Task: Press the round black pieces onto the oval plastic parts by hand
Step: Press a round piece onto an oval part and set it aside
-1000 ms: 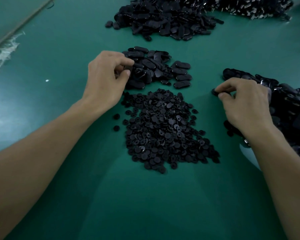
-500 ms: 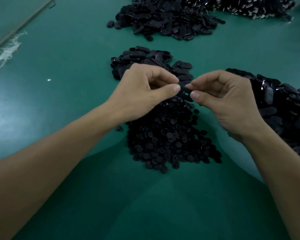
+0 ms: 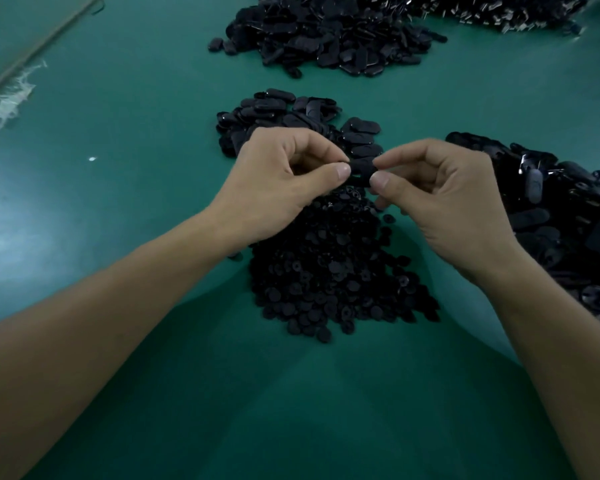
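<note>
Both hands meet over the middle of the green table top (image 3: 125, 209), and between them they hold one oval black plastic part (image 3: 361, 169), lifted clear of the surface and lying roughly level from left to right. The left hand (image 3: 281, 181) pinches the left end of it between thumb and curled forefinger, the other fingers folded into the palm. The right hand (image 3: 444, 195) pinches the right end in the same way, its thumb tip just below the edge of the part. Whether a round piece is already seated on the held part cannot be told, since the fingertips cover both ends and the dark surface shows little detail. Directly beneath and nearer than the hands lies a heap of small round black pieces (image 3: 336, 271), spread toward the near side between the two forearms. Just beyond the hands sits a smaller heap of oval black plastic parts (image 3: 291, 112), partly hidden by the left knuckles. A larger mound of dark oval parts (image 3: 326, 32) lies far off at the top, with another dark heap (image 3: 499, 8) to its right. A further dark pile (image 3: 568, 216) fills the right edge beside the right hand. A small white fleck (image 3: 92, 159) lies on the left.
</note>
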Demonstrator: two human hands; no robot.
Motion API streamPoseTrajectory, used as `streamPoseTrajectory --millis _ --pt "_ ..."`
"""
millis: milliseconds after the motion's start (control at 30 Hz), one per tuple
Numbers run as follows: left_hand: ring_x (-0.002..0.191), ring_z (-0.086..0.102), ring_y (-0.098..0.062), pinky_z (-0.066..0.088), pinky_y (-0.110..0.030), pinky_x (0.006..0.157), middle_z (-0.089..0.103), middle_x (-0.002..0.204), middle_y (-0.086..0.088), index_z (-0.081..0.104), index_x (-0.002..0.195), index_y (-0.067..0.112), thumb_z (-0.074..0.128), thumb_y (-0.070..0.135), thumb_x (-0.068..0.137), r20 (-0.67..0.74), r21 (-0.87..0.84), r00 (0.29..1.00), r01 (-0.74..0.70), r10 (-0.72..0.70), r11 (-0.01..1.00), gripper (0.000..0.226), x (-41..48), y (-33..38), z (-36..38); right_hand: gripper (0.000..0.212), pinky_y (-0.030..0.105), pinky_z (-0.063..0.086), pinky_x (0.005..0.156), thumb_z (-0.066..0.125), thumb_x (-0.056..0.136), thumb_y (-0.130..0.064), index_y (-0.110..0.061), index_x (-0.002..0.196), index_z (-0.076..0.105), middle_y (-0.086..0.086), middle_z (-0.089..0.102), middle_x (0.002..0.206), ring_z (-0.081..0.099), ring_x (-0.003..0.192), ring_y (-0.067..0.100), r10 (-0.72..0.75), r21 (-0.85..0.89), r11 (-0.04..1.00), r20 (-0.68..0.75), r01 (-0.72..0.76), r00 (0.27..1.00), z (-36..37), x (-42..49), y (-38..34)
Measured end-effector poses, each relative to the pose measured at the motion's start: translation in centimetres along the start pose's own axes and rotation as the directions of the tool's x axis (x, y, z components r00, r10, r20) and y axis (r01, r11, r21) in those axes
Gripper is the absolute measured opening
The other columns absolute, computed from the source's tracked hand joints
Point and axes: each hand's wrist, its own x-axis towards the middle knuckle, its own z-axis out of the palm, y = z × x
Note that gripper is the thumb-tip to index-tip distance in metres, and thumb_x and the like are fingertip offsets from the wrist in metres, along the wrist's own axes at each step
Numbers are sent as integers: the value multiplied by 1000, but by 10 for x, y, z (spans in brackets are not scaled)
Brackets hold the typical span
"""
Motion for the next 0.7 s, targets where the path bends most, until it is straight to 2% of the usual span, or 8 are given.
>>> streamPoseTrajectory --millis 133,233,333,433,567,700 --pt "64 61 -10 58 -35 66 68 71 10 71 83 28 72 26 92 -70 40 998 4 -2 999 10 2 -5 -2 8 6 47 69 72 91 -21 -29 95 72 -15 68 75 64 72 -2 2 -387 922 -28 -13 1000 -12 1 5" --pt "68 65 -9 62 -39 74 71 81 10 69 85 26 70 22 94 -83 32 996 29 -26 999 10 3 -6 -3 6 0 41 67 72 90 -24 -22 95 76 -22 63 76 59 72 -11 43 -538 843 54 -7 998 -21 1 5" --pt "79 72 -20 62 -37 76 72 83 -1 67 88 19 67 12 96 -75 -64 996 41 -46 997 10 4 -5 -3 4 1 41 63 76 86 -29 -25 84 77 -20 65 71 60 70 -9 98 -562 827 145 0 985 -26 1 3" --pt "74 72 -17 59 -26 70 72 79 -2 67 94 13 66 6 95 -87 -138 995 39 -52 990 7 3 -3 -4 6 0 40 63 80 83 -30 -27 80 76 -17 66 69 58 66 -12 137 -566 825 182 -10 974 -25 2 4" --pt "73 73 -19 59 -26 70 74 79 -2 71 100 13 70 6 92 -127 -131 990 43 -60 990 11 3 -4 -5 12 0 39 61 77 87 -27 -28 78 69 -15 65 72 57 69 -12 178 -587 809 215 -19 960 -23 4 5" --pt "70 73 -17 59 -25 70 75 76 -1 75 96 15 73 6 88 -131 -117 989 53 -68 992 12 3 -4 -5 14 6 41 64 67 94 -23 -27 83 58 -11 62 80 58 77 2 132 -590 808 198 10 971 -21 2 6"
